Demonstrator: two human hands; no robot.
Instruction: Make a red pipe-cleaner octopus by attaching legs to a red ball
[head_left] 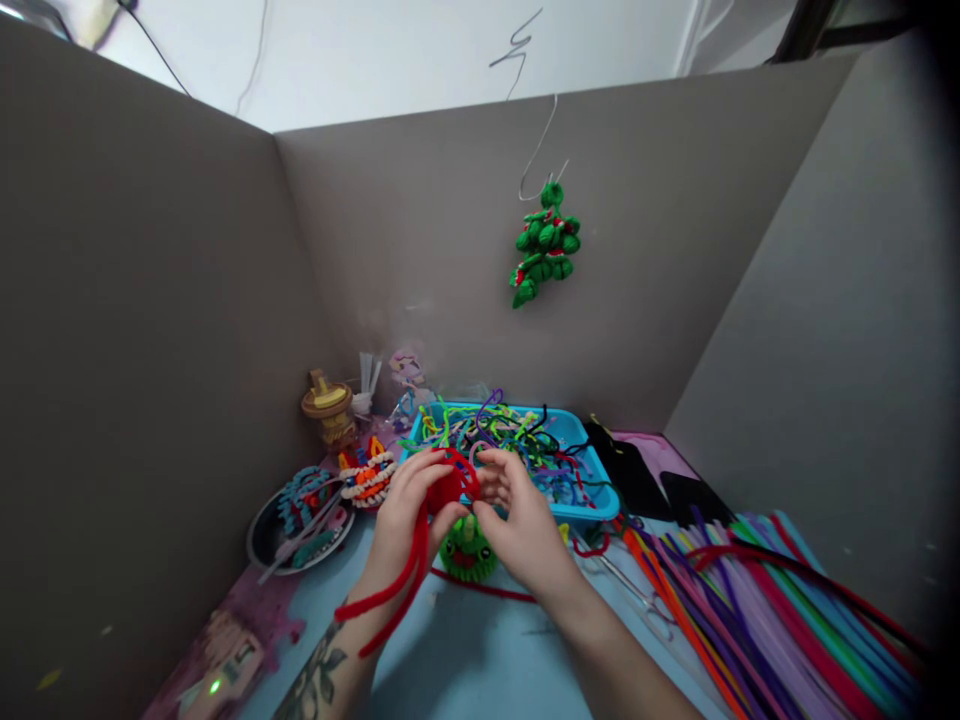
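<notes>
Between both hands is a rounded red piece made of pipe cleaners (pixel 452 484). My left hand (pixel 405 500) grips its left side, and two loose red ends trail down over the wrist. On the right side, the thumb and curled fingers of my right hand (pixel 525 520) close on the edge of the same piece. Just below sits a green fuzzy pipe-cleaner figure (pixel 469 555) with dark eyes and a red mouth, its top partly hidden. A single red pipe cleaner (pixel 495 591) lies on the blue mat (pixel 450 660) by the figure.
Behind my hands, a blue tray (pixel 600 480) holds tangled pipe-cleaner scraps. Scissors (pixel 630 580) and bundled coloured pipe cleaners (pixel 787 610) lie right. A metal bowl (pixel 262 545), orange-and-white figure (pixel 369 477) and glue gun-like device (pixel 221 665) are left. A green ornament (pixel 550 240) hangs ahead.
</notes>
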